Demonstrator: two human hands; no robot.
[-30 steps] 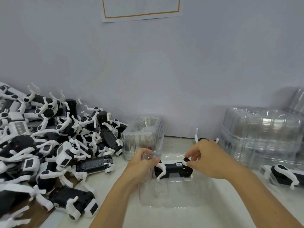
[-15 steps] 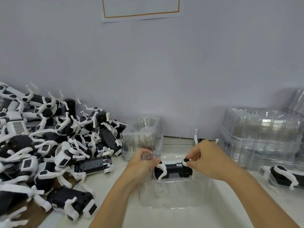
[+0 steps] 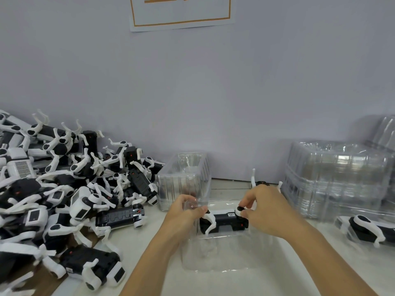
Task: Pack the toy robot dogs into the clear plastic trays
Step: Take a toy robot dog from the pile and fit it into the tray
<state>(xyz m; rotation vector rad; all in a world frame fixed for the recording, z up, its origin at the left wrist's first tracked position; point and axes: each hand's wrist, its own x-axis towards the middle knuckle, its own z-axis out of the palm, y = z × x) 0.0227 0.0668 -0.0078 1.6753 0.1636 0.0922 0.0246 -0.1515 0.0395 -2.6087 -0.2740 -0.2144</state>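
**Two hands fit a toy dog into a clear tray**

A black and white dog (image 3: 224, 221) lies on its side in the far end of a clear tray (image 3: 215, 253). The tray sits on the white table (image 3: 267, 280), near the middle.

The left hand (image 3: 183, 216) has its fingers curled. They pinch the left wall of the tray, right by the white leg at the left end of the dog. The right hand (image 3: 265, 210) is curled too. Its thumb and fingers pinch the round joint at the right end of the dog.

On the left is a big pile (image 3: 64, 189) of more dogs, all mixed up, with legs sticking out every way. Some lie near the front edge of the table.

An empty tray (image 3: 183, 180) stands just behind the left hand, next to the pile. On the right, by the wall, is a tall stack (image 3: 337, 178) of clear trays. Near that stack, at the right edge, a packed dog (image 3: 372, 229) lies in its own clear tray.

A paper sign (image 3: 179, 11) with an orange border hangs on the wall above.
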